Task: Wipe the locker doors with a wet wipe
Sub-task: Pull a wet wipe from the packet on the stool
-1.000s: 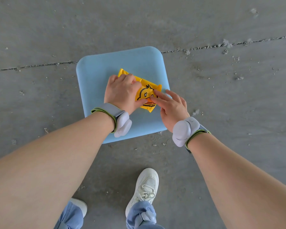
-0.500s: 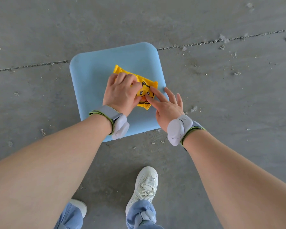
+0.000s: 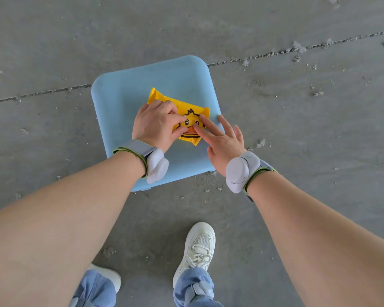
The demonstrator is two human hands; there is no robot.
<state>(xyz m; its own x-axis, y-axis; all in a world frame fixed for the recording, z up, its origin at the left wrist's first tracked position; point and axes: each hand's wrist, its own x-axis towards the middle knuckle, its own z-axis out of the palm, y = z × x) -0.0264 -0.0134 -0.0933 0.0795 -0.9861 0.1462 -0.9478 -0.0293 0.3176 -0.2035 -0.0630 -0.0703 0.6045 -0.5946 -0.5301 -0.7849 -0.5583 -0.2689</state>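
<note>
- Left hand (image 3: pixel 155 126) lies over the left half of the wet wipe pack (image 3: pixel 190 136), fingers curled, with the thumb and forefinger tips pinching at the pack's front beside the printed duck's eye.
- Right hand (image 3: pixel 223 141) has its fingers straight and spread; two fingertips (image 3: pixel 201 119) press on the right part of the pack, and the other fingers reach out over the stool's right edge.
- The pack is yellow with a cartoon duck face and lies flat near the middle of a light blue stool seat (image 3: pixel 124 103), at the centre of the frame.
- Its long axis runs on a slant from upper left to lower right; the duck's tuft points toward the top of the frame and its orange beak toward the bottom.
- Each wrist carries a pale wrist device on a grey, green-edged strap: left (image 3: pixel 156 166), right (image 3: pixel 242 170).
- The stool stands on a grey concrete floor (image 3: pixel 308 134) crossed by a crack (image 3: pixel 275 53).
- A white sneaker (image 3: pixel 200 247) and blue jeans (image 3: pixel 193 284) show at the bottom of the frame.
</note>
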